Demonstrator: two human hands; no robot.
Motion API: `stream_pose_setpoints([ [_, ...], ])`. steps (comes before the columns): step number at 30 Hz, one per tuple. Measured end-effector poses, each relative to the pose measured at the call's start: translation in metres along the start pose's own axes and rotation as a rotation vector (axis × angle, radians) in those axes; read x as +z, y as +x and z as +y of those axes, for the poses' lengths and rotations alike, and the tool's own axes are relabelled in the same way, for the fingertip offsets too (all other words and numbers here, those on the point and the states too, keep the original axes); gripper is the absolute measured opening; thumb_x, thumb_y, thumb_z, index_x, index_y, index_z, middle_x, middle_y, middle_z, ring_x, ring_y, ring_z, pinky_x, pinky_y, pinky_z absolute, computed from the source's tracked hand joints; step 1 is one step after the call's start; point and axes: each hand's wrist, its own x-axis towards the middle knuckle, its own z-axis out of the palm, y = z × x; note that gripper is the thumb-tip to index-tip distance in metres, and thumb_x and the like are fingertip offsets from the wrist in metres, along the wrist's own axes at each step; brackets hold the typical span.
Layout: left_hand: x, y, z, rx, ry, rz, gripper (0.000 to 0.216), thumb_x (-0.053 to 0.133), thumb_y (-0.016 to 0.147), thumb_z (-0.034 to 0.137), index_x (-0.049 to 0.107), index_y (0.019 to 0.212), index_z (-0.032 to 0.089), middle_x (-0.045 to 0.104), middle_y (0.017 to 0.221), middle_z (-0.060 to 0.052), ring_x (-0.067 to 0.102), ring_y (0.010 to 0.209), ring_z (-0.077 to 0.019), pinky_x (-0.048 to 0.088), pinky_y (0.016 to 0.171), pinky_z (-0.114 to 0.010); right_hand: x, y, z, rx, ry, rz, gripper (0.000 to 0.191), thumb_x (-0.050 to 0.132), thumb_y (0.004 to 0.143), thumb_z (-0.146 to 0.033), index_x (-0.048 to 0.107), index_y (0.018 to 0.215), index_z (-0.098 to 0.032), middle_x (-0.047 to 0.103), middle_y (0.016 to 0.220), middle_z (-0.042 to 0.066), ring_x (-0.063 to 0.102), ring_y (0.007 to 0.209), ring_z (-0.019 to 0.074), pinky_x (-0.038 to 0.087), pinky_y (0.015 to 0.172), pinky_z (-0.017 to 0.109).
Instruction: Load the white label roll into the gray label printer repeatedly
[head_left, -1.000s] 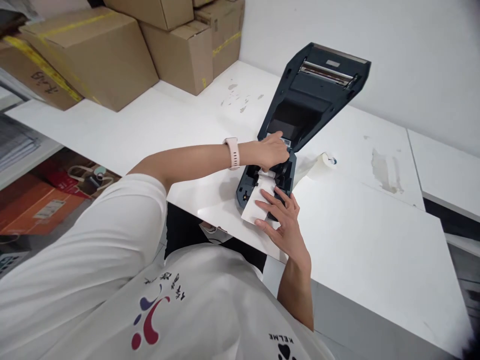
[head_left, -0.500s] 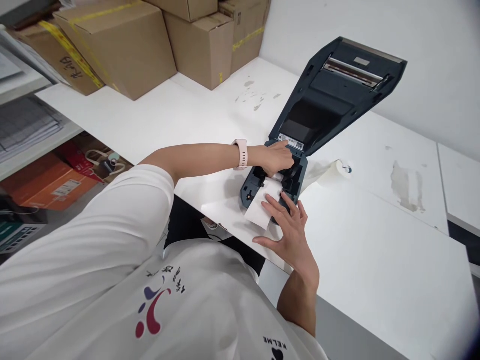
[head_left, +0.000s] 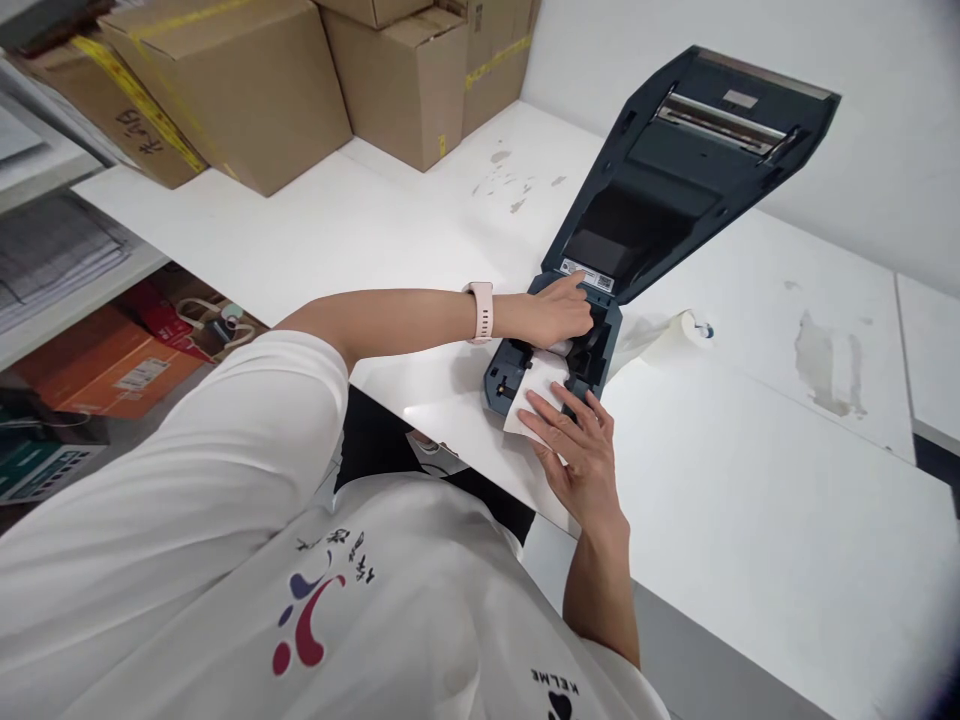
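A dark blue label printer (head_left: 501, 385) stands on the white table with its lid (head_left: 679, 180) raised. My left hand (head_left: 559, 312), a pink watch (head_left: 482, 312) on its wrist, reaches into the printer's body. Most of its fingers are curled down around a white paper roll (head_left: 561, 349), with the tips hidden; one finger sticks out toward the lid. A white paper strip (head_left: 531, 395) runs from there out over the front of the printer. My right hand (head_left: 577, 445) has its fingers laid on top of this strip, and its thumb passes underneath, partly hidden.
Behind the printer, to the right, a loose paper roll (head_left: 684, 338) lies on the table (head_left: 735, 480) with a length of paper trailing from it. Cardboard boxes (head_left: 240, 90) are stacked at the back left. Shelves with papers (head_left: 60, 250) and an orange box (head_left: 112, 360) stand at the left.
My right hand has closed in on the strip, its thumb moving from apart to beneath the paper. The strip's end has lifted and bent. My left hand has barely moved.
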Motion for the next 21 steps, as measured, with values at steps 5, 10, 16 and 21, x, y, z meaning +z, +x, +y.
stream_pose_setpoints([
  [5, 0.002, -0.004, 0.006, -0.013, 0.039, 0.021, 0.029, 0.057, 0.077, 0.001, 0.074, 0.072, 0.023, 0.07, 0.07, -0.006, 0.06, 0.098, -0.0313, 0.034, 0.105, -0.055, 0.001, 0.002, 0.002, 0.018, 0.014, -0.045, 0.038, 0.057, 0.103, -0.024, 0.066, 0.137, -0.037, 0.066, 0.145, 0.0, 0.057, 0.143, 0.0273, 0.035, 0.122, 0.058],
  [10, 0.01, 0.0, 0.001, -0.09, -0.135, 0.043, 0.015, 0.069, 0.078, 0.013, 0.074, 0.067, 0.022, 0.071, 0.072, -0.01, 0.058, 0.101, -0.0339, 0.034, 0.102, -0.055, -0.009, -0.002, -0.007, 0.015, 0.014, -0.137, 0.047, 0.063, 0.101, -0.04, 0.057, 0.148, -0.039, 0.06, 0.153, 0.003, 0.055, 0.145, 0.0303, 0.029, 0.126, 0.062],
  [16, -0.021, -0.039, 0.0, -0.206, -0.52, 0.237, 0.011, 0.077, 0.079, 0.027, 0.078, 0.086, 0.018, 0.077, 0.099, -0.011, 0.062, 0.109, -0.035, 0.039, 0.102, -0.053, -0.082, 0.046, 0.017, 0.117, 0.161, 0.267, 0.066, 0.061, 0.101, -0.046, 0.04, 0.162, -0.034, 0.044, 0.166, 0.007, 0.041, 0.155, 0.0328, 0.036, 0.125, 0.049],
  [21, -0.054, -0.108, 0.026, -0.457, -0.591, 0.513, 0.021, 0.06, 0.096, 0.033, 0.077, 0.105, 0.026, 0.079, 0.114, -0.004, 0.067, 0.111, -0.025, 0.05, 0.101, -0.044, -0.124, 0.176, 0.094, 0.257, 0.035, 0.46, 0.097, -0.01, 0.097, -0.058, 0.051, 0.151, -0.007, 0.032, 0.165, 0.021, 0.044, 0.146, 0.0355, 0.05, 0.088, 0.041],
])
